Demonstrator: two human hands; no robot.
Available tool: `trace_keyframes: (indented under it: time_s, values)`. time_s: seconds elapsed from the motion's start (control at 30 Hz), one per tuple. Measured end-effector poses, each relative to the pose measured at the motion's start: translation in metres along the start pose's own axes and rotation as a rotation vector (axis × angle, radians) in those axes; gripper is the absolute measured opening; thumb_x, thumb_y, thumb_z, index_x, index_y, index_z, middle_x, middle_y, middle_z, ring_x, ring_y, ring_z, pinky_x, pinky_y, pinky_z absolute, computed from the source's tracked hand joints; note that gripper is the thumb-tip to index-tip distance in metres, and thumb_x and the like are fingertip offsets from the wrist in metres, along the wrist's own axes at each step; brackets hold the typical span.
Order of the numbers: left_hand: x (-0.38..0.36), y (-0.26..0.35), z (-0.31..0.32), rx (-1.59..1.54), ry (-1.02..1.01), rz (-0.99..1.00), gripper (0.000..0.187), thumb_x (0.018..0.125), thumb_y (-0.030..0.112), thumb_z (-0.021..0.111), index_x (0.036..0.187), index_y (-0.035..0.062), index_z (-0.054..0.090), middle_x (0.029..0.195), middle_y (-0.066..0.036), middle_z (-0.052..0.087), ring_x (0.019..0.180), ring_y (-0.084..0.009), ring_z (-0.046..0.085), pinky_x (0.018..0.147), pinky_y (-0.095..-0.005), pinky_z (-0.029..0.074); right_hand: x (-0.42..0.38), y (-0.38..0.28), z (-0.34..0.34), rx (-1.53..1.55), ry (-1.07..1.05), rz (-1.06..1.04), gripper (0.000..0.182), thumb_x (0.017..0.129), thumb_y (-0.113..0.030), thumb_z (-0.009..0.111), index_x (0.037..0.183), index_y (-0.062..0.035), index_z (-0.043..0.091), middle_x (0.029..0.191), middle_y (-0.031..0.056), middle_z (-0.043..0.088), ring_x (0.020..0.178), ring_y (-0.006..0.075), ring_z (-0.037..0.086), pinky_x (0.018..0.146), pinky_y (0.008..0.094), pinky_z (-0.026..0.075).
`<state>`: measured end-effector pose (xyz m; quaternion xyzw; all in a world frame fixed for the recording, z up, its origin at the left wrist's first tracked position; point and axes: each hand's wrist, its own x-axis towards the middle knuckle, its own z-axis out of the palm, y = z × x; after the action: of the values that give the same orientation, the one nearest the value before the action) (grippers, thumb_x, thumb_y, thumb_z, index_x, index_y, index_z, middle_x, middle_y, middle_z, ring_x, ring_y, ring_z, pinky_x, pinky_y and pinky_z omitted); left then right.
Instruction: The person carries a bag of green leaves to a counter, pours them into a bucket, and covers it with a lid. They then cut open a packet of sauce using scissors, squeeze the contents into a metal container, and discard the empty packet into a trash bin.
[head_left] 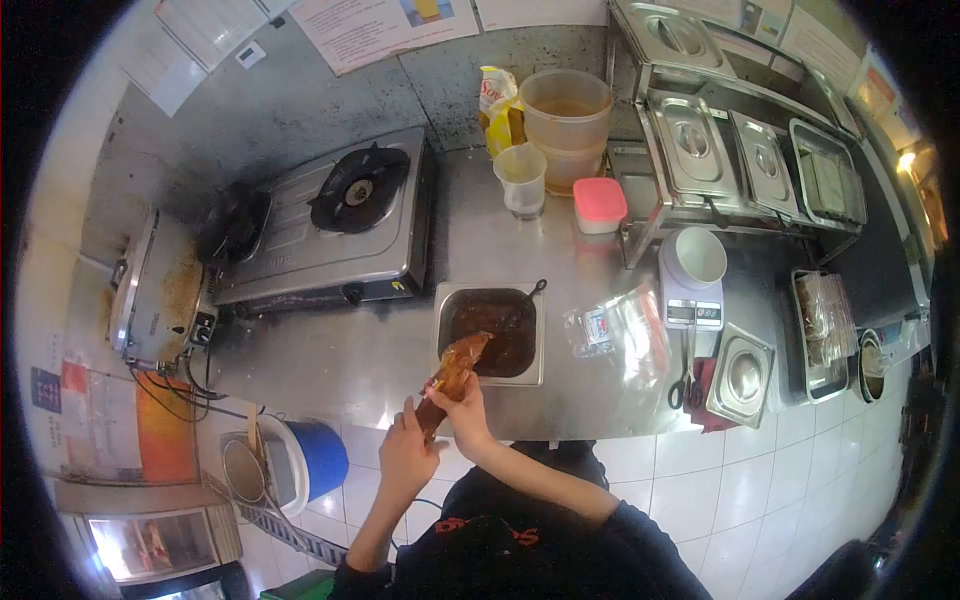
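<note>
A clear plastic bag (462, 358) smeared with brown sauce is held at a slant between my hands, its upper end over the near left part of a steel food pan (540, 340). Brown sauce (490, 320) lies in the pan, and a dark-handled utensil (538, 288) leans at its back right corner. My left hand (408, 452) is closed around the bag's lower part. Higher up, my right hand (462, 412) grips the bag from the right, beside the pan's near edge. The bag's lower end is partly hidden by my fingers.
Left stands a gas stove (330, 225). Behind the pan are a clear jug (521, 178), a large plastic tub (566, 110) and a pink-lidded box (599, 205). To the right lie plastic bags (630, 335), a scale (693, 308), scissors (686, 380) and a steel lid (742, 375).
</note>
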<state>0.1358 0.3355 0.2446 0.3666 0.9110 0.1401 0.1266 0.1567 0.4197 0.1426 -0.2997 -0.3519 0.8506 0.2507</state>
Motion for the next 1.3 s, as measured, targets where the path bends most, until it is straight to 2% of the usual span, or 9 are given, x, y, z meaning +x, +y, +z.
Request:
trace_keyframes:
  time_s: [0.1,0.3,0.37,0.53,0.93,1.0,1.1,1.23,1.3]
  values:
    - [0.005,-0.025,0.031,-0.159,-0.016,-0.003,0.042,0.070,0.010,0.062,0.104,-0.0067,0.045,0.084,-0.024,0.056,0.080,-0.0397,0.055,0.070,-0.0455,0.043,0.003,-0.001,-0.003,0.118,-0.031,-0.015,0.035,0.079,-0.001,0.059,0.108,-0.0061,0.039,0.094,0.0062,0.055,0.089,0.0173,0.055,0.079,0.0308,0.044]
    - [0.006,-0.018,0.039,-0.076,-0.019,-0.020,0.020,0.070,0.000,0.051,0.089,-0.0038,0.045,0.073,-0.025,0.056,0.072,-0.0410,0.055,0.063,-0.0485,0.042,0.006,-0.011,-0.004,0.271,-0.089,0.083,0.031,0.082,-0.002,0.055,0.108,-0.0070,0.039,0.092,0.0073,0.054,0.088,0.0196,0.056,0.077,0.0337,0.046]
    - [0.006,-0.019,0.040,-0.056,0.003,0.003,0.020,0.070,0.000,0.049,0.089,-0.0037,0.046,0.071,-0.024,0.057,0.071,-0.0410,0.056,0.063,-0.0487,0.042,0.003,-0.021,-0.003,0.426,-0.078,0.213,0.031,0.081,-0.001,0.055,0.107,-0.0070,0.039,0.091,0.0071,0.053,0.087,0.0207,0.057,0.077,0.0344,0.047]
    - [0.010,-0.011,0.041,-0.100,0.110,0.045,0.021,0.068,-0.001,0.047,0.089,-0.0029,0.049,0.068,-0.021,0.058,0.067,-0.0411,0.056,0.061,-0.0499,0.042,-0.006,-0.026,0.001,0.361,-0.174,0.182,0.031,0.081,-0.004,0.057,0.106,-0.0068,0.038,0.091,0.0074,0.052,0.081,0.0211,0.057,0.075,0.0344,0.048]
    - [0.014,0.008,0.030,-0.119,-0.057,-0.012,0.016,0.075,0.011,0.049,0.089,0.0022,0.052,0.068,-0.020,0.058,0.067,-0.0410,0.056,0.059,-0.0491,0.043,-0.009,-0.021,0.002,0.282,-0.001,0.253,0.012,0.085,-0.017,0.057,0.081,-0.0065,0.051,0.070,0.0041,0.055,0.065,0.0136,0.056,0.059,0.0277,0.045]
    - [0.015,0.005,0.027,-0.096,-0.147,-0.034,0.024,0.078,0.018,0.051,0.098,0.0040,0.050,0.077,-0.019,0.060,0.073,-0.0400,0.057,0.064,-0.0482,0.044,-0.007,-0.017,-0.002,0.362,0.002,0.248,0.013,0.085,-0.018,0.056,0.082,-0.0068,0.051,0.072,0.0040,0.056,0.065,0.0141,0.056,0.060,0.0281,0.045]
    - [0.017,-0.002,0.032,-0.242,0.006,0.010,0.035,0.080,0.025,0.052,0.109,0.0067,0.044,0.088,-0.019,0.061,0.081,-0.0388,0.058,0.069,-0.0467,0.044,-0.007,-0.025,-0.006,0.411,-0.025,0.338,0.015,0.086,-0.021,0.054,0.091,-0.0071,0.052,0.081,0.0032,0.057,0.075,0.0152,0.055,0.067,0.0289,0.044]
    - [0.027,0.009,0.016,-0.189,-0.063,-0.051,0.045,0.081,0.031,0.053,0.117,0.0092,0.038,0.095,-0.019,0.061,0.085,-0.0385,0.058,0.072,-0.0453,0.045,-0.005,-0.026,-0.008,0.380,-0.207,0.267,0.029,0.087,-0.024,0.053,0.110,-0.0082,0.047,0.100,0.0029,0.055,0.093,0.0146,0.052,0.081,0.0307,0.041]
    - [0.027,0.008,0.020,-0.213,0.041,-0.090,0.053,0.084,0.031,0.051,0.129,0.0088,0.032,0.097,-0.018,0.061,0.090,-0.0334,0.059,0.072,-0.0381,0.046,-0.003,-0.022,-0.011,0.332,-0.214,0.265,0.033,0.087,-0.025,0.053,0.115,-0.0082,0.045,0.105,0.0031,0.054,0.097,0.0140,0.050,0.085,0.0315,0.039]
